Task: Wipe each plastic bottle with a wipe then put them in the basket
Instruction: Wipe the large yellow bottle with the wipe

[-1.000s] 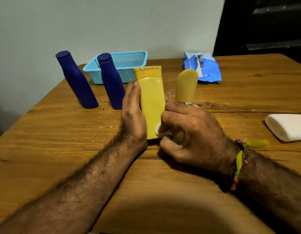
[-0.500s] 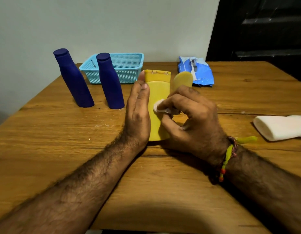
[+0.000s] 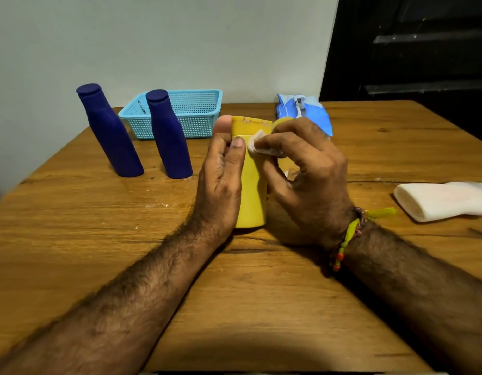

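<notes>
- A wooden table (image 3: pixel 72 239) seen from above, with two bare forearms reaching in from the near edge.
- The left hand (image 3: pixel 221 180) holds an upright yellow bottle (image 3: pixel 252 190) along its left side, thumb up by the cap.
- The right hand (image 3: pixel 307 171) pinches a small white wipe (image 3: pixel 257 143) against the bottle's upper front; a beaded thread band (image 3: pixel 348 236) circles that wrist.
- A second yellow bottle (image 3: pixel 282 121) stands just behind, mostly hidden.
- Two dark blue bottles (image 3: pixel 110 131) (image 3: pixel 169 136) stand at the left, in front of a light blue mesh basket (image 3: pixel 196 115).
- A blue wipes packet (image 3: pixel 305 112) lies at the back; a white bottle (image 3: pixel 445 200) lies on its side at the right.
</notes>
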